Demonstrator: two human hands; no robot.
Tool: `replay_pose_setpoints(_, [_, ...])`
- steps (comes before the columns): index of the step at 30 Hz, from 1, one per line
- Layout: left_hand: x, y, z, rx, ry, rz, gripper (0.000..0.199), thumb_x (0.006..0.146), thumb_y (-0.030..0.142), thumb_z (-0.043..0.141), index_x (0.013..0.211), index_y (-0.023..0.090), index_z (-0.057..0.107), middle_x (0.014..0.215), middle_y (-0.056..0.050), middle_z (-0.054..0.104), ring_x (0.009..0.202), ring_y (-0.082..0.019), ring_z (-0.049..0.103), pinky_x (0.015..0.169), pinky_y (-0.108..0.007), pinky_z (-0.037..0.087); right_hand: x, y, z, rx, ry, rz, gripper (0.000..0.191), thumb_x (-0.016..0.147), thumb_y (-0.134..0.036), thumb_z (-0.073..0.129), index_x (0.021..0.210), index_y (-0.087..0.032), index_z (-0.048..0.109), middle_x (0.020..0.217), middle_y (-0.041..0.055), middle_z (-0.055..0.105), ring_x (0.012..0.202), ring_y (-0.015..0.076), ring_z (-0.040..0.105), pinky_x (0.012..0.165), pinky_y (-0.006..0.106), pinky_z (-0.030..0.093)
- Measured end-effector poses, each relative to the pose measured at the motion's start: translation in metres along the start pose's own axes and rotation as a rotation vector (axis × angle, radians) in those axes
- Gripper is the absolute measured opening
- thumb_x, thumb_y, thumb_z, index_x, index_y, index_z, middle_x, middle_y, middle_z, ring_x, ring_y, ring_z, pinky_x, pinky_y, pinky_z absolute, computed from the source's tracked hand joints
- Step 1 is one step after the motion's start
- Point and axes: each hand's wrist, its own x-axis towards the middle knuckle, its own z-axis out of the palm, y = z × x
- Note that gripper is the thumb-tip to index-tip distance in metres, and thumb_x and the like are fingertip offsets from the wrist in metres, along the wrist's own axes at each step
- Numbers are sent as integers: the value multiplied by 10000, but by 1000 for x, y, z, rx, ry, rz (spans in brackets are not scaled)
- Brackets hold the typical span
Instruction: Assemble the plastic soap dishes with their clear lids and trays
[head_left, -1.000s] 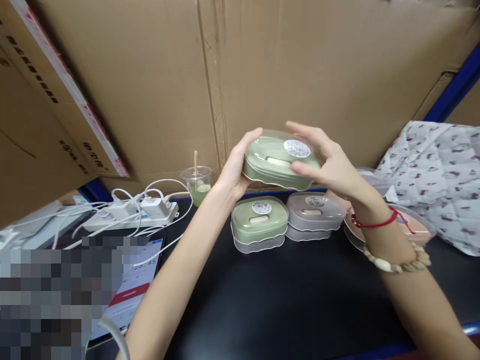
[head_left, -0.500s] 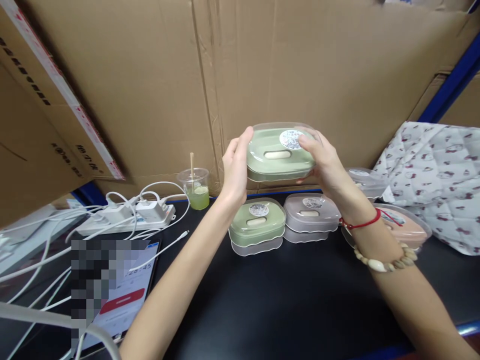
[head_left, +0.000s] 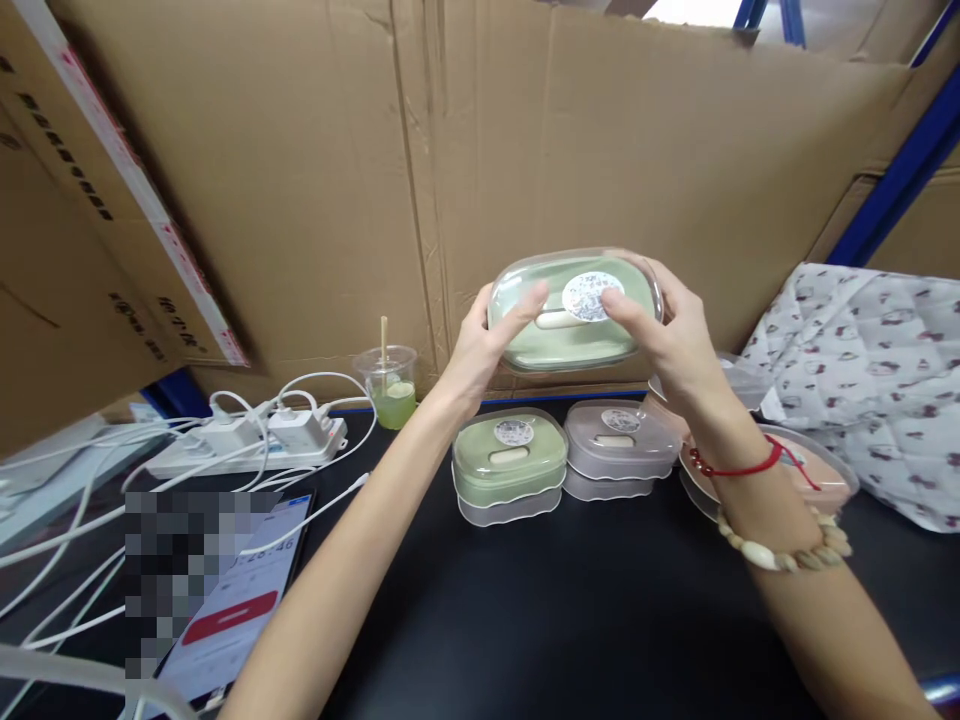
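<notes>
A pale green lunch box (head_left: 570,345) with a clear cover and a round patterned sticker is held up above the table, tilted so its lid faces me. My left hand (head_left: 487,345) grips its left end, thumb across the lid. On the right end, my right hand (head_left: 675,325) is closed around it, thumb touching the sticker; most fingers of both hands are hidden behind the box. Below stand a second green lunch box (head_left: 510,458) and a greyish-purple lunch box (head_left: 619,445). A pink lunch box (head_left: 814,475) is partly covered by my right wrist.
A power strip (head_left: 247,445) with white cables lies left, near a phone (head_left: 240,600) on the black table (head_left: 525,620). Behind are a plastic cup (head_left: 394,400) of green drink and a cardboard wall (head_left: 300,180). A quilted patterned cloth bag (head_left: 877,390) sits at right.
The held lunch box has turned and tipped its lid more towards me. My left thumb has moved from the box's edge onto the lid. The camera view has shifted slightly.
</notes>
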Motion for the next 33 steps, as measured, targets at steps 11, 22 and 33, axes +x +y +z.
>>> replay_pose_setpoints(11, [0, -6, 0, 93, 128, 122, 367, 632, 394, 727, 924, 182, 658, 1030, -68, 668, 1008, -248, 590, 793, -291, 464, -7, -6, -4, -239, -95, -211, 857, 598, -636, 699, 1339, -304, 423, 1348, 58, 450, 1231, 292, 446, 1011, 482, 391])
replay_pose_setpoints(22, [6, 1, -1, -246, 50, -393, 530, 859, 494, 363, 1120, 107, 616, 732, -132, 682, 763, -259, 662, 654, -344, 542, -7, -1, 1, -79, -151, -92, 712, 572, -563, 742, 1227, -340, 574, 1214, 35, 568, 1105, 268, 547, 963, 509, 423])
replay_pose_setpoints(33, [7, -4, -1, -181, 100, -453, 414, 870, 370, 348, 1044, 132, 639, 700, -89, 683, 687, -222, 653, 647, -351, 548, -7, 0, -3, -69, -222, 0, 679, 587, -564, 737, 1206, -322, 600, 1214, 37, 592, 1111, 269, 544, 968, 507, 417])
